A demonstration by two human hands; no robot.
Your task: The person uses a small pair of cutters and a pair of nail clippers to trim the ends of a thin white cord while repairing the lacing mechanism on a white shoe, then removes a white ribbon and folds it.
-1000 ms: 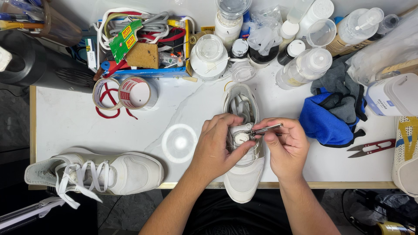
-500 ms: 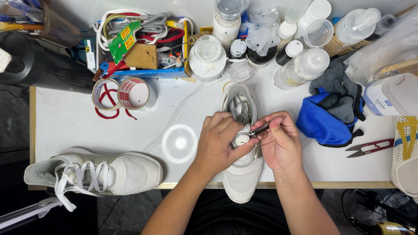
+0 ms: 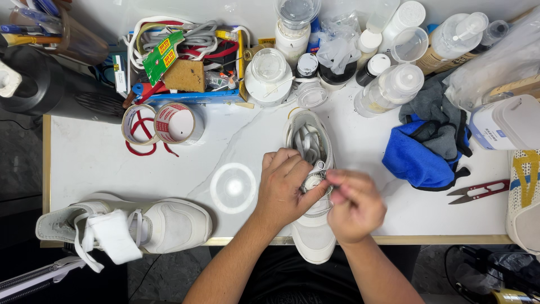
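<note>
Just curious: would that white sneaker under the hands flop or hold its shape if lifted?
The white sneaker likely keeps its shape: its toe looks moulded. Its opened tongue and loose laces would probably dangle. Probably light.

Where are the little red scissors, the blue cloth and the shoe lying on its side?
red scissors [image 3: 479,191], head view, on the handles.
blue cloth [image 3: 413,160], head view, middle fold.
shoe [image 3: 174,225], head view, toe.

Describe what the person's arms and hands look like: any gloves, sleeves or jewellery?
Both hands are bare: no gloves on the left hand or the right hand. The forearms are uncovered too, with no sleeves reaching into view. No watch, bracelet or ring shows, though the right hand is blurred, so small details there are hard to tell.
</note>
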